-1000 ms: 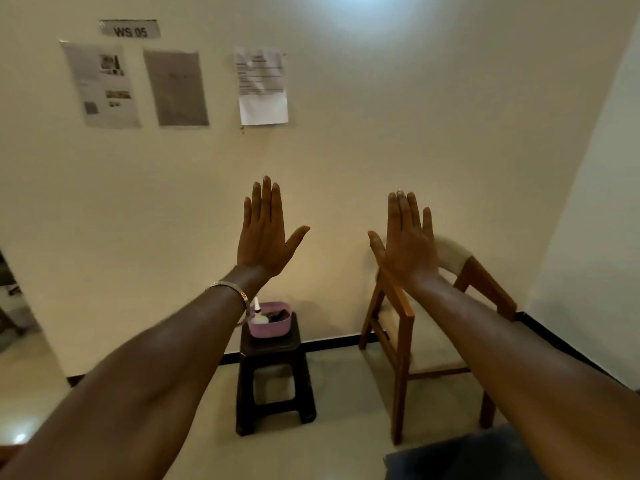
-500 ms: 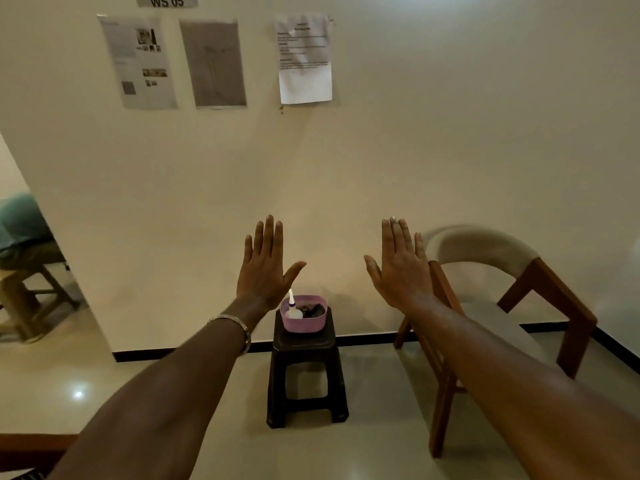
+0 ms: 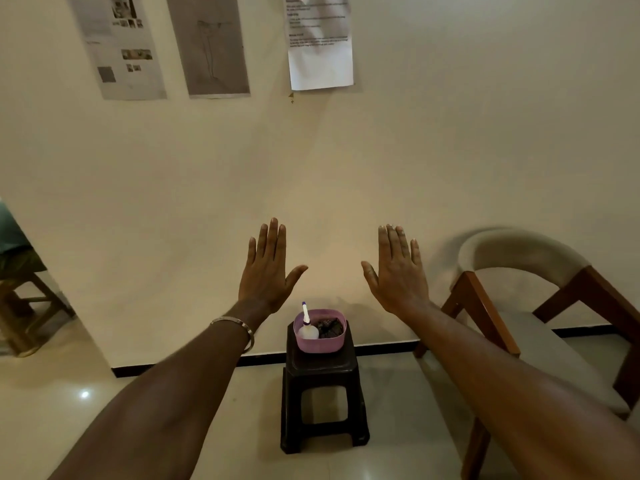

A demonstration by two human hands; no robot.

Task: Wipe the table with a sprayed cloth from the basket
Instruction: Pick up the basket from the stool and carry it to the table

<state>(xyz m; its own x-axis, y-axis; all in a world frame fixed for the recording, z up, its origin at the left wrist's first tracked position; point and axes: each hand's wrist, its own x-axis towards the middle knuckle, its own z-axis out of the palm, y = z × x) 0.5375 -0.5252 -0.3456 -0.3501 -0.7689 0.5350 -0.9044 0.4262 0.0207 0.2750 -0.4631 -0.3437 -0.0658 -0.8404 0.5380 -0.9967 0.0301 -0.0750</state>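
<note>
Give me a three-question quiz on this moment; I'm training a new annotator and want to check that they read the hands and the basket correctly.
1. True or false: the left hand is gripping the spray bottle.
2. What does the pink basket stand on? A) the wooden chair B) the dark stool C) the floor
3. Fill in: besides the bottle, the basket holds a dark ____.

Key
1. False: both the left hand and the right hand are raised, fingers straight, holding nothing.
2. B: the dark stool, left of the wooden chair.
3. Cloth.
</note>
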